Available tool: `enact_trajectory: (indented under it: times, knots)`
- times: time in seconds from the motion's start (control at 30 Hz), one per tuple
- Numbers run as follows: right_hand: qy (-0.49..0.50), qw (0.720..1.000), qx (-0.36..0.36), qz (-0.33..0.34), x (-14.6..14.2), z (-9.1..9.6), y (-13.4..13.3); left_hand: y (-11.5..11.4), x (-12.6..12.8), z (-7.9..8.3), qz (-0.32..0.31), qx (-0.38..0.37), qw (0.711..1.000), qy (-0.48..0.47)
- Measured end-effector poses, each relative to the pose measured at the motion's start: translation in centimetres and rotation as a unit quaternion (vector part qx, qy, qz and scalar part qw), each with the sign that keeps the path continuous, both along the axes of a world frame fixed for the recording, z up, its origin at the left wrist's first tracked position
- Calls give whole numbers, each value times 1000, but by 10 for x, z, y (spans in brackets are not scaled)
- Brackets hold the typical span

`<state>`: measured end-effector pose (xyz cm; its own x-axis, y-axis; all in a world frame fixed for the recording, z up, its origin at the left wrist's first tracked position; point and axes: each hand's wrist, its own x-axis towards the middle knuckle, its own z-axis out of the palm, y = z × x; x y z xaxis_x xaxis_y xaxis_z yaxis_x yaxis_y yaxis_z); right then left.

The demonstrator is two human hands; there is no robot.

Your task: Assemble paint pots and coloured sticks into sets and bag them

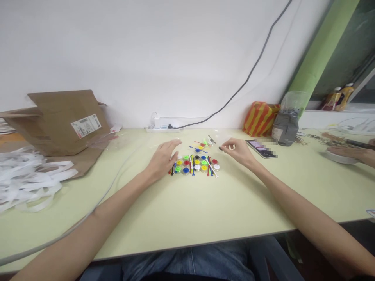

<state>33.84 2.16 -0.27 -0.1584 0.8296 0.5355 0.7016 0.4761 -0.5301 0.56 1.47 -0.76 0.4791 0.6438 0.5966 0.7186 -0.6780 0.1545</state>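
Note:
My right hand (pixel 238 151) pinches a small dark round piece (pixel 220 148) between thumb and fingertips, just above the table. Fingers apart, my left hand (pixel 164 158) hovers at the left edge of a group of round discs (pixel 186 170) in blue, green, yellow, red, white and black. Thin plastic arrows (pixel 191 164) in mixed colours lie among the discs. Behind that group, more loose arrows and small parts (pixel 200 147) are scattered. Part of the left side of the group is hidden by my left hand.
A cardboard box (pixel 64 121) and white ribbon strips (pixel 26 175) fill the left. A grey cable (pixel 111 183) crosses my left forearm. At right are a phone (pixel 260 149), a striped bag (pixel 259 119) and a grey bag (pixel 285 127). Another person's hand (pixel 345 152) rests on a white roll.

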Motion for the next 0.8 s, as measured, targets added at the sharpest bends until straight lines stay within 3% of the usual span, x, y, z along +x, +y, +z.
enact_trajectory:
  times: [0.1,0.2,0.33,0.43,0.6,0.67,0.8]
  knots:
    - [92,994,-11,49,-33,7,-20,-17,26,6,21,33,999,2]
    - [160,981,-37,108,-69,4,-39,-32,45,10,2,66,997,44]
    - [240,954,-98,149,-90,-6,-54,-41,46,10,-37,68,996,44]
    - [218,960,-94,149,-85,-9,-50,-40,39,8,-54,45,997,43]
    - [57,996,20,69,-53,-13,-23,-34,32,5,-49,11,998,30]
    - [20,999,-3,34,-42,-18,-11,-32,30,4,-39,2,999,24]
    - [49,990,-130,25,-33,-32,9,-28,26,0,-33,-6,999,15]
